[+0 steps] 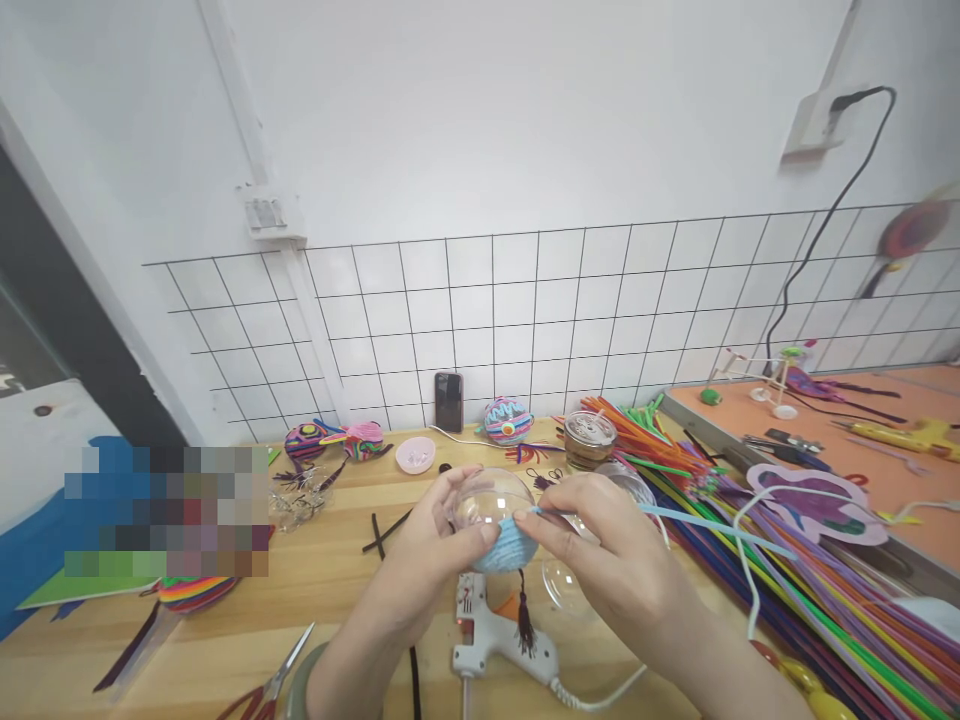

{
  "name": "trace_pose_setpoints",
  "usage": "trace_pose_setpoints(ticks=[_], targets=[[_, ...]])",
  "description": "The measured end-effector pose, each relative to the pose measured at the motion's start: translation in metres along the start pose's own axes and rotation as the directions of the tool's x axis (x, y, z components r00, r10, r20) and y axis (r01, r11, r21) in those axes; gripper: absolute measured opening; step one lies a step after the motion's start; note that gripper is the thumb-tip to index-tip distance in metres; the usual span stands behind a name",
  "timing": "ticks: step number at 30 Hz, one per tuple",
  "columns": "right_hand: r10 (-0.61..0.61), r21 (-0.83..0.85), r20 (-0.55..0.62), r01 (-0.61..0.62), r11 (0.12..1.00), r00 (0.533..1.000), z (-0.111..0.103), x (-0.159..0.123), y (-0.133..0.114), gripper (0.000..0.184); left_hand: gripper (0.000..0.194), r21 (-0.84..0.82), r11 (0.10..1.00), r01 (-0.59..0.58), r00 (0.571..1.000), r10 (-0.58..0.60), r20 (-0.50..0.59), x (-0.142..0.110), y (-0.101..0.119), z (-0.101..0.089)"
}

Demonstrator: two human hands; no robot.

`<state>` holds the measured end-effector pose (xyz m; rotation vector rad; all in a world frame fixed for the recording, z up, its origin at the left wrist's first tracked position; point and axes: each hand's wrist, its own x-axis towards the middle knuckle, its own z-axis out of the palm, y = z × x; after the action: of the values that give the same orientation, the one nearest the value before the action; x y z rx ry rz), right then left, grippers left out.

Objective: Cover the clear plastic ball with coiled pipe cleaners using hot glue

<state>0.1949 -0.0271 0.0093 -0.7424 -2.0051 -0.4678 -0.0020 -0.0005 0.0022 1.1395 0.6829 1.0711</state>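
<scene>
Between my hands is a clear plastic ball [480,490], its lower part wrapped in rows of light blue pipe cleaner [720,524]. My left hand [431,545] is closed around the ball's left side, thumb on the blue rows. With thumb and fingers, my right hand [615,550] pinches the pipe cleaner against the ball's right side; its loose end runs out to the right. Below the ball a white glue gun [510,640] lies on the table, with a dark tassel [526,625] in front of it. Another clear plastic shell [562,585] is partly hidden by my right hand.
Many coloured pipe cleaners [810,610] spread along the right. Scissors [277,675] lie front left. Decorated balls [508,422], a pink dish [415,456], a phone [448,402] and a lidded cup [590,440] stand along the back. An orange board [900,400] holds a yellow glue gun [911,437].
</scene>
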Motion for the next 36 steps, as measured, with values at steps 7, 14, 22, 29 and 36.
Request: trace_pose_setpoints(ticks=[7,14,22,29,36], targets=[[-0.030,-0.012,0.019,0.030,0.999,0.999,-0.0029,0.0019,0.0001,0.029,0.064,-0.003,1.000,0.025,0.999,-0.025,-0.020,0.0010,0.0009,0.0009],[-0.033,-0.015,0.021,0.033,0.999,0.999,-0.0025,0.0031,-0.0023,0.025,0.060,-0.019,1.000,0.002,1.000,-0.003,-0.028,0.0009,-0.0010,0.0030],[-0.010,-0.008,0.045,0.011,1.000,0.999,-0.0005,0.0002,-0.0020,0.027,0.060,-0.017,1.000,-0.017,0.999,0.017,-0.044,0.0016,-0.0039,0.0015],[-0.020,-0.019,0.016,0.020,1.000,1.000,0.0015,0.0005,-0.0027,0.025,0.059,0.001,1.000,-0.024,0.999,0.024,-0.026,0.0014,-0.0033,0.0007],[-0.016,0.087,-0.019,0.018,0.996,1.000,0.0048,-0.0015,0.0009,0.030,0.063,0.018,1.000,0.000,0.999,0.001,-0.037,0.0012,-0.0029,-0.0012]])
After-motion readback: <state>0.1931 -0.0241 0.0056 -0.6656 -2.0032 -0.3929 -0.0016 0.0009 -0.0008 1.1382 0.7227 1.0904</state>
